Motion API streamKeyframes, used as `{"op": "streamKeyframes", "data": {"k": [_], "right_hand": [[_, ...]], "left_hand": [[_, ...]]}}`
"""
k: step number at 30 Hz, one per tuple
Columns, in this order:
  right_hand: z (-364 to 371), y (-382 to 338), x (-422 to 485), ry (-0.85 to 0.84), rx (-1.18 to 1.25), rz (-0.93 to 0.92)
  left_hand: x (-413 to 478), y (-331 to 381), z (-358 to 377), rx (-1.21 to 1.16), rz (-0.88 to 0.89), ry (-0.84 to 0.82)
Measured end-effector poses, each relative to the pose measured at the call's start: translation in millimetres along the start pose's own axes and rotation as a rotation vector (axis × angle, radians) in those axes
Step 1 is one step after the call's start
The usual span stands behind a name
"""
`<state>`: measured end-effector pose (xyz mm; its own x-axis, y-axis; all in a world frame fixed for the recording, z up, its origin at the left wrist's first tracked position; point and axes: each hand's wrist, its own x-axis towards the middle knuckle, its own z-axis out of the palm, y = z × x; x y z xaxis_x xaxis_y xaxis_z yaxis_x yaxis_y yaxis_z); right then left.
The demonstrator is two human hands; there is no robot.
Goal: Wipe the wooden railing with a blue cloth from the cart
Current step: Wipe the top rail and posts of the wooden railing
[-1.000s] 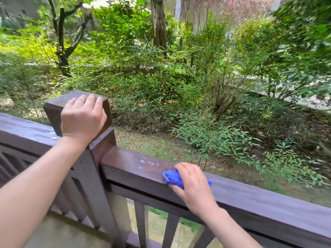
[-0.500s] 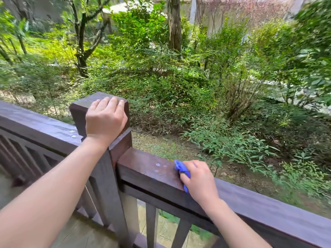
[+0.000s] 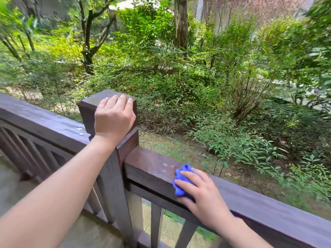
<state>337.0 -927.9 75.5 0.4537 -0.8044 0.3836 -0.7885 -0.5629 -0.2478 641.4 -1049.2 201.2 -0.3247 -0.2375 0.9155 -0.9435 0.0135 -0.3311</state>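
Note:
A dark brown wooden railing [image 3: 265, 199] runs from left to lower right, broken by a square post [image 3: 93, 104]. My right hand [image 3: 204, 197] presses a bunched blue cloth [image 3: 180, 183] onto the top of the right rail section, a short way right of the post. Pale spots [image 3: 165, 165] mark the rail just left of the cloth. My left hand [image 3: 114, 119] lies flat over the post's top, fingers curled over its far edge, holding nothing else. The cart is out of view.
Vertical balusters [image 3: 155, 224] stand under the rail, with a slatted panel [image 3: 35, 153] under the left section. A paved floor [image 3: 14, 187] lies at lower left. Beyond the railing are shrubs, bare ground and trees [image 3: 179, 24].
The view has swung left, so post and rail sit further right in frame. My right hand and cloth stay near the pale spots, the cloth now more spread out. My left hand stays on the post.

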Motion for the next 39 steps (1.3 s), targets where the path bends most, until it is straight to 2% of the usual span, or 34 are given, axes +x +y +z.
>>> {"op": "streamKeyframes", "data": {"k": [2, 5, 8, 10, 13, 15, 16, 19, 21, 23, 24, 27, 29, 30, 34, 36, 39], "right_hand": [[-1, 4, 17, 0.012, -0.038, 0.024], [3, -14, 64, 0.029, -0.059, 0.21], [19, -35, 52, 0.016, -0.113, 0.079], [12, -20, 23, 0.061, -0.108, -0.005], [-3, 4, 23, 0.12, -0.11, 0.16], [6, -10, 40, 0.153, -0.072, 0.265], [16, -24, 44, 0.144, -0.074, 0.228], [33, -37, 40, 0.066, -0.062, -0.082], [26, -27, 56, 0.027, -0.089, -0.07], [23, -32, 94, 0.023, -0.079, 0.122], [28, -46, 111, 0.013, -0.085, 0.151], [57, -94, 119, -0.024, -0.007, -0.049], [63, -84, 103, -0.021, 0.03, -0.194], [61, -72, 100, -0.008, 0.022, -0.167], [64, -70, 149, 0.016, -0.013, 0.263], [74, -95, 173, -0.021, -0.04, 0.253], [72, -98, 155, -0.002, -0.035, 0.071]], "left_hand": [[1, 0, 1, 0.001, 0.004, 0.009], [2, -1, 1, 0.007, 0.001, 0.003], [0, -1, 2, -0.002, 0.003, -0.002], [0, -1, 2, -0.006, 0.001, -0.006], [0, 0, 2, 0.002, -0.003, 0.001], [2, 0, 1, -0.001, -0.014, -0.006], [2, 0, 0, -0.005, -0.013, -0.002], [2, 1, 1, -0.008, -0.013, 0.011], [2, 1, 1, -0.006, -0.017, 0.01], [3, 2, -1, 0.002, -0.027, 0.002], [3, 2, -2, 0.0, -0.028, 0.001], [3, 2, -1, -0.01, -0.021, 0.015], [2, 1, 1, -0.013, -0.029, 0.011], [1, 0, 2, -0.015, -0.027, 0.005], [0, 1, 2, -0.009, -0.033, -0.005], [0, 1, 2, -0.008, -0.022, 0.002], [1, 0, 1, -0.015, -0.03, 0.002]]}}
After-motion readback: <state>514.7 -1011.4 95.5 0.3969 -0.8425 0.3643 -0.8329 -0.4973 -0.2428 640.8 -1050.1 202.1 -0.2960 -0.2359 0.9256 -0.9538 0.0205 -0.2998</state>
